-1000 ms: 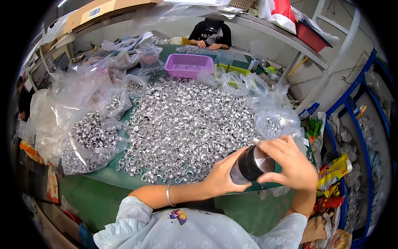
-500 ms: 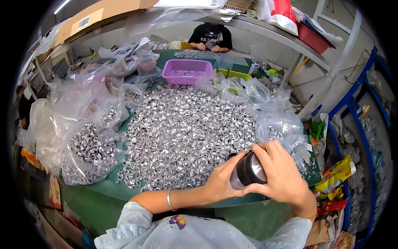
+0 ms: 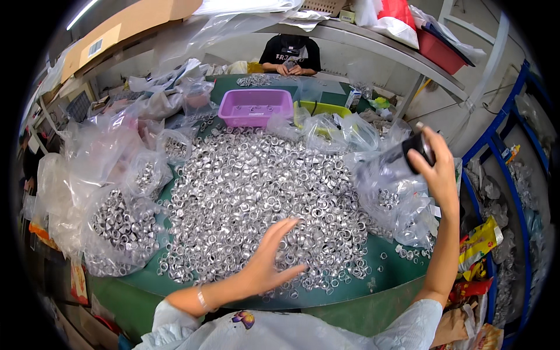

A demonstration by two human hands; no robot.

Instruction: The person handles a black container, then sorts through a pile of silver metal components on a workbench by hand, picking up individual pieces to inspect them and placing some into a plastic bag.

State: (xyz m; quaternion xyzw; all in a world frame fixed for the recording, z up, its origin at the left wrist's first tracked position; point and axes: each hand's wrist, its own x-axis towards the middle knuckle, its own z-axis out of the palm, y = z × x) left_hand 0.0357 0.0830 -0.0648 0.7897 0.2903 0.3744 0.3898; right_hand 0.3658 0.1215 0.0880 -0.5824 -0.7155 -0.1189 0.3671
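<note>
The green worktop (image 3: 356, 291) spans the view, its middle covered by a broad heap of silvery rings (image 3: 245, 181). On its left bulges a clear bag (image 3: 76, 198) with more rings showing through; a smaller bag (image 3: 417, 224), also with rings, lies to the right of the heap. Behind the heap stands a purple tub (image 3: 256, 121) with a few rings inside, and just right of it a lime tub (image 3: 328, 107), partly covered by plastic. The black-capped bottle (image 3: 392, 163), blurred, is tilted above the smaller bag, the right hand (image 3: 438, 166) clamped on its cap end. The left hand (image 3: 262, 262) is empty, fingers and thumb spread apart over the heap's front; whether it touches rings, I cannot tell. A bracelet (image 3: 202, 298) circles the left wrist.
</note>
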